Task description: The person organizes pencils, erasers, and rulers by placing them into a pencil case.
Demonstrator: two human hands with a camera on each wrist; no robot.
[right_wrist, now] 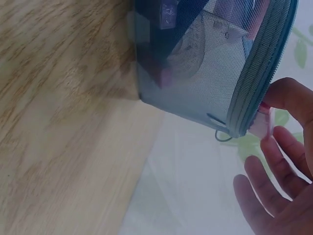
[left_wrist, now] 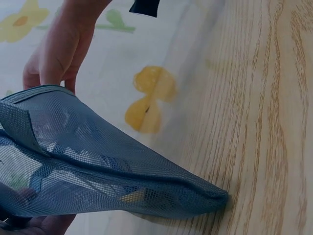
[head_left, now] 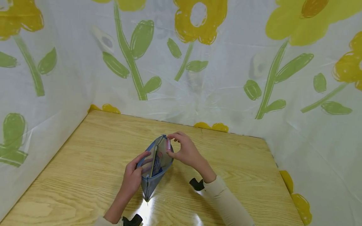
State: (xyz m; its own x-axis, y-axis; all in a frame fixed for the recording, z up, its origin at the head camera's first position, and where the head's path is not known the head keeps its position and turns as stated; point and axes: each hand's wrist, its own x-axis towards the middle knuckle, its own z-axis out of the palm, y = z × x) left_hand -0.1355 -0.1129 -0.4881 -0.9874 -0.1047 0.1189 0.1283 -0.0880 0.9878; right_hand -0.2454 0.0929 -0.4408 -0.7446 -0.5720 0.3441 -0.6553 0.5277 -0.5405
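Observation:
My left hand (head_left: 131,174) grips the side of a blue-edged mesh zip pouch (head_left: 150,187), its fingers showing through the mesh. The pouch's mouth gapes upward and its narrow end tapers toward me. At the far end of the mouth, my right hand (head_left: 186,152) pinches a small pink-and-white block (head_left: 168,145) between thumb and forefinger. In the right wrist view the block (right_wrist: 262,123) is right at the zipper edge, the other fingers spread. Inside lie a thin yellow-edged strip (head_left: 154,161) and a dark blue item (head_left: 156,170), with a clear curved thing partly hidden by mesh.
The pouch is over a light wooden table (head_left: 93,163). White cloth walls (head_left: 215,100) printed with yellow flowers stand along the back and sides. Each wrist carries a black camera mount, such as the right one (head_left: 196,184).

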